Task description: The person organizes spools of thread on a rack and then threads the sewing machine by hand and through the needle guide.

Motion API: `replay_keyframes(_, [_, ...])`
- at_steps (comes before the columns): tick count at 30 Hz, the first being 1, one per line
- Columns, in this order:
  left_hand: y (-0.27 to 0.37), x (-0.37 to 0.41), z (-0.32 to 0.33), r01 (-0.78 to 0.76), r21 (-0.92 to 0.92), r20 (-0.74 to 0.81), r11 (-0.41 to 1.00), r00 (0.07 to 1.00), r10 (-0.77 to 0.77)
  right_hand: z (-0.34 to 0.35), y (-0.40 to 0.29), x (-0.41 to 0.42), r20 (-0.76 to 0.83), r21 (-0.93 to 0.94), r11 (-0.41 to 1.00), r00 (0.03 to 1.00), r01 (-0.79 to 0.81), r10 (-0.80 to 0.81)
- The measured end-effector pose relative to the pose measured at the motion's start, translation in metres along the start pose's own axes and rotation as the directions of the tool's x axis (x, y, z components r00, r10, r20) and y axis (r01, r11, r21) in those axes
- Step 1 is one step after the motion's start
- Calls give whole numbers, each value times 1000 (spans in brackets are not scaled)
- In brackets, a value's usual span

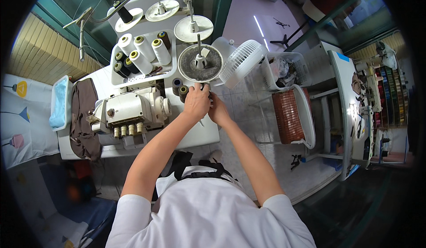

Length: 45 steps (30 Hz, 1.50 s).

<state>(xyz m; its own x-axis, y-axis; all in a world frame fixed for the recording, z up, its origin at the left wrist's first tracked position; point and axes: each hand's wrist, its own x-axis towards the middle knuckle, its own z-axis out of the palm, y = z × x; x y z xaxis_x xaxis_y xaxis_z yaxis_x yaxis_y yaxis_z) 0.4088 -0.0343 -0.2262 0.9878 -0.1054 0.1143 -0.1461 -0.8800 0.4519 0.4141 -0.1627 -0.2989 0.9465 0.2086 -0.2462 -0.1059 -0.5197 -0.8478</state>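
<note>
At the right end of the white sewing table [196,138], my left hand [197,101] and my right hand [218,110] are close together, fingers bent around something dark that they mostly hide; what it is I cannot tell. Two dark thread spools [183,91] stand just left of my left hand. Above my fingers is a round thread-stand disc [186,65] with an upright spindle and no cone on it. Left of the spools sits a white overlock sewing machine [128,108]. Behind the machine, a white tray [174,65] holds several white and dark thread cones.
A brown cloth [83,115] and a white bin with blue material [60,105] lie at the table's left. A white fan [243,63] stands close right of the disc. Baskets [308,115] and another sewing table [344,115] are further right.
</note>
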Motion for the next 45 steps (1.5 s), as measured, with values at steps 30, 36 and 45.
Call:
replay_keyframes(30, [-26,-208,1,110,-64,187,992,978,-97,46,1,-69,112,-546,837,986,-41,122])
replay_keyframes(36, [-53,-158,11,-68,85,271,994,962,42,44,0,-77,172,-458,889,980,-11,101])
replay_keyframes(45, [-86,-194,7,-43,38,331,998,943,28,-111,-43,-88,-197,49,997,978,-59,67])
